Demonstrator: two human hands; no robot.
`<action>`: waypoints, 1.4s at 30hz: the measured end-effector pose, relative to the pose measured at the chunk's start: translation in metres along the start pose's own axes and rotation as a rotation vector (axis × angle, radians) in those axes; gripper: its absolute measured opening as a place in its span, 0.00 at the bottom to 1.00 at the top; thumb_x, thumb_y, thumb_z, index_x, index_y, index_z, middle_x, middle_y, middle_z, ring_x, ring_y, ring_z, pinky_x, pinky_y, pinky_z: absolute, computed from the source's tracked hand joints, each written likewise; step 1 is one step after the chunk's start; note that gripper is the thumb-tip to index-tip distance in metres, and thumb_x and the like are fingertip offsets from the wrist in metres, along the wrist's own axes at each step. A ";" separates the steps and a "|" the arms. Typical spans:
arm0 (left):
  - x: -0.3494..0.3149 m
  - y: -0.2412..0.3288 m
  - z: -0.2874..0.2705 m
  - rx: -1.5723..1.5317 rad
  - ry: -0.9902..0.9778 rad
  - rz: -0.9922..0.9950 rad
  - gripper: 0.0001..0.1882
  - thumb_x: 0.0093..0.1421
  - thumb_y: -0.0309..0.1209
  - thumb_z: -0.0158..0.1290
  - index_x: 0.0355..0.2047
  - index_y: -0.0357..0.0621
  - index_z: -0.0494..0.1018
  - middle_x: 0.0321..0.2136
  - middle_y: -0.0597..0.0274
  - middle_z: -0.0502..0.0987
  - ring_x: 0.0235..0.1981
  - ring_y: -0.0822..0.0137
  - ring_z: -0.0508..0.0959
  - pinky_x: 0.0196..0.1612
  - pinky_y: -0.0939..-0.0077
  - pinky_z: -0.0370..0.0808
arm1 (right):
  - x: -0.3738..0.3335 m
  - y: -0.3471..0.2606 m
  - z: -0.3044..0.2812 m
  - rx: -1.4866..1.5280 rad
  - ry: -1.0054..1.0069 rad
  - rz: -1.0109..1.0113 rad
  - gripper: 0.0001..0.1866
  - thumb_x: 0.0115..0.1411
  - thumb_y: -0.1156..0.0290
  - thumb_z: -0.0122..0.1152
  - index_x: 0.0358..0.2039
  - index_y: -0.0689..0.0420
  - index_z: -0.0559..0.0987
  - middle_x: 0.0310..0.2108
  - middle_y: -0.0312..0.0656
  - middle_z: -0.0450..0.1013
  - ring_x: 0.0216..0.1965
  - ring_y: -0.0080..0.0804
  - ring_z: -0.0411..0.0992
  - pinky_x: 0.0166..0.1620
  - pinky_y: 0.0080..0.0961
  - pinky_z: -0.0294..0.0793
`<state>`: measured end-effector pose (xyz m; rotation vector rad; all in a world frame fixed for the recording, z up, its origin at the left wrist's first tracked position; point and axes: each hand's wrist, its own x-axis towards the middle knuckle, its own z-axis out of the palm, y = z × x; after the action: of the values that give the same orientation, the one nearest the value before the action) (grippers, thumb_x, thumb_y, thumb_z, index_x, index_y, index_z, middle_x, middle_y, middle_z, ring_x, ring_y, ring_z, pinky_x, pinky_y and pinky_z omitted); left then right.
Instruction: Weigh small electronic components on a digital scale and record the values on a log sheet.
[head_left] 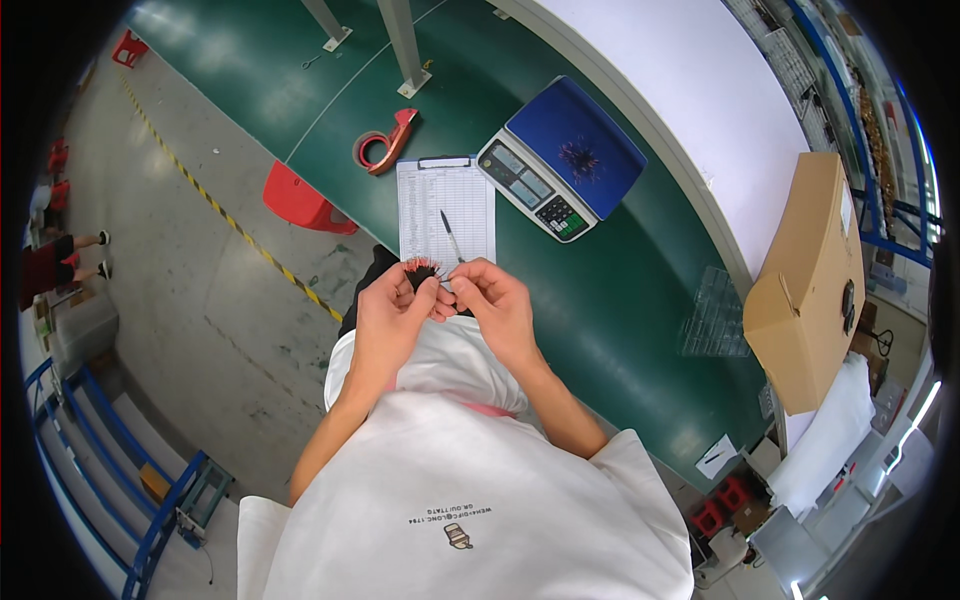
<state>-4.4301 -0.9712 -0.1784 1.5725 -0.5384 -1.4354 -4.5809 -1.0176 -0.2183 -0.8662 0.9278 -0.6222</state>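
Note:
A small bunch of thin red and black wires [423,271] sticks up from my left hand [388,312], whose fingers are closed around it. Close beside it is my right hand [498,308], with thumb and forefinger pinched together at the bunch's edge; a thin dark strand seems to be between them. Just beyond my hands, a clipboard with a printed sheet [418,220] lies on the green table, a pen [450,235] across it. A digital scale [535,195] with a blue pan stands to its right, carrying a loose heap of similar wires [580,160].
A red tape dispenser [396,142] sits behind the clipboard, near metal posts [403,50]. A red stool [300,203] stands at the table's left edge. Rightward are a clear plastic tray [716,315], a cardboard box [800,285] and a white shelf [700,110]. Another person [50,268] is far left.

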 end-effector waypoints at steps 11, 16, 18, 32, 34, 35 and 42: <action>-0.002 0.005 0.001 -0.026 -0.026 -0.013 0.08 0.67 0.23 0.48 0.43 0.28 0.71 0.28 0.55 0.79 0.27 0.70 0.80 0.31 0.77 0.77 | 0.000 -0.002 -0.007 0.074 -0.066 0.032 0.07 0.65 0.74 0.57 0.40 0.63 0.76 0.33 0.35 0.74 0.35 0.17 0.71 0.38 0.18 0.73; -0.001 -0.002 0.001 -0.044 -0.015 -0.003 0.09 0.65 0.24 0.51 0.41 0.28 0.73 0.26 0.58 0.80 0.26 0.73 0.80 0.31 0.80 0.77 | 0.001 -0.006 -0.004 -0.035 -0.065 -0.082 0.05 0.63 0.76 0.58 0.38 0.63 0.76 0.32 0.35 0.74 0.34 0.18 0.72 0.37 0.19 0.73; 0.000 -0.005 0.000 -0.037 -0.021 -0.004 0.09 0.65 0.24 0.51 0.41 0.28 0.73 0.26 0.58 0.80 0.26 0.73 0.80 0.31 0.81 0.77 | 0.003 -0.001 -0.006 -0.051 -0.061 -0.108 0.04 0.62 0.77 0.59 0.37 0.63 0.76 0.31 0.35 0.74 0.33 0.19 0.72 0.36 0.19 0.73; 0.003 -0.004 -0.004 -0.021 -0.014 -0.058 0.10 0.64 0.24 0.52 0.43 0.28 0.73 0.25 0.58 0.79 0.25 0.74 0.79 0.30 0.80 0.76 | 0.175 0.031 -0.222 -0.185 0.829 -0.163 0.11 0.59 0.69 0.65 0.38 0.63 0.78 0.23 0.35 0.72 0.18 0.19 0.67 0.20 0.16 0.66; 0.002 -0.005 -0.004 0.003 -0.027 -0.056 0.08 0.64 0.23 0.51 0.41 0.29 0.73 0.25 0.58 0.79 0.24 0.73 0.78 0.30 0.80 0.75 | 0.168 0.042 -0.220 -0.228 0.843 -0.222 0.11 0.60 0.70 0.65 0.40 0.63 0.78 0.25 0.35 0.73 0.19 0.18 0.67 0.20 0.17 0.66; 0.003 -0.003 -0.002 0.033 -0.033 -0.054 0.07 0.64 0.23 0.51 0.39 0.30 0.73 0.25 0.57 0.79 0.24 0.73 0.78 0.30 0.80 0.75 | 0.163 0.048 -0.212 -0.263 0.851 -0.278 0.11 0.61 0.71 0.64 0.41 0.63 0.78 0.26 0.35 0.73 0.20 0.18 0.68 0.20 0.17 0.66; 0.009 -0.006 -0.001 0.027 -0.047 -0.076 0.07 0.62 0.23 0.53 0.39 0.30 0.73 0.24 0.59 0.79 0.23 0.75 0.78 0.28 0.82 0.75 | 0.021 0.015 -0.035 -0.007 -0.135 0.024 0.14 0.67 0.67 0.54 0.44 0.66 0.76 0.34 0.41 0.74 0.33 0.25 0.73 0.29 0.22 0.75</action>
<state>-4.4291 -0.9752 -0.1884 1.5988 -0.5323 -1.5311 -4.6000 -1.0386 -0.2516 -0.8916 0.8174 -0.5330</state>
